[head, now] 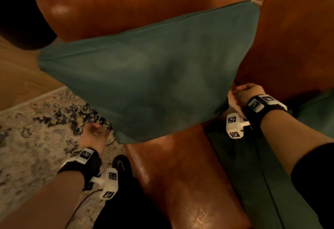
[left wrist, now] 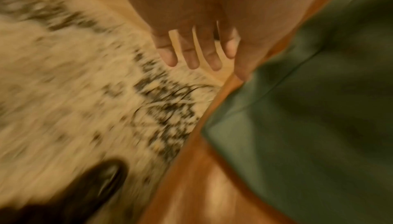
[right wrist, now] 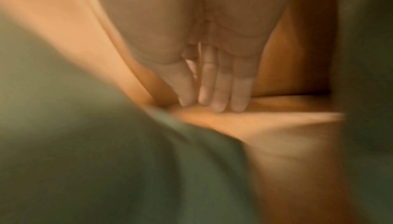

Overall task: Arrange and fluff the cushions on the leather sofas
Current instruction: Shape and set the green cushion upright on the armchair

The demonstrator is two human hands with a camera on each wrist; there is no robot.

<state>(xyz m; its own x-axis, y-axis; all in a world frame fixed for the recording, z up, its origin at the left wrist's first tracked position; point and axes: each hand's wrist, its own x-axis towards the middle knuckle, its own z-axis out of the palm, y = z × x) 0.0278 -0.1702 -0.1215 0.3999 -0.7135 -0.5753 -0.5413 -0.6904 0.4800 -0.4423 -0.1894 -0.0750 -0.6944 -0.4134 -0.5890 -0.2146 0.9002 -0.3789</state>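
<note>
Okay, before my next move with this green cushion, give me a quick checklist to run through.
1. Left hand free, fingers straight: ok.
2. Right hand free, fingers straight: ok.
3. Either hand touching the cushion: cannot tell, both wrist views are blurred.
4. Cushion square against the sofa back: not ok, it sits tilted with one corner past the sofa over the floor.
5. Bare seat leather in front for setting it down: ok.
6. Cushion plump enough: cannot tell.
</note>
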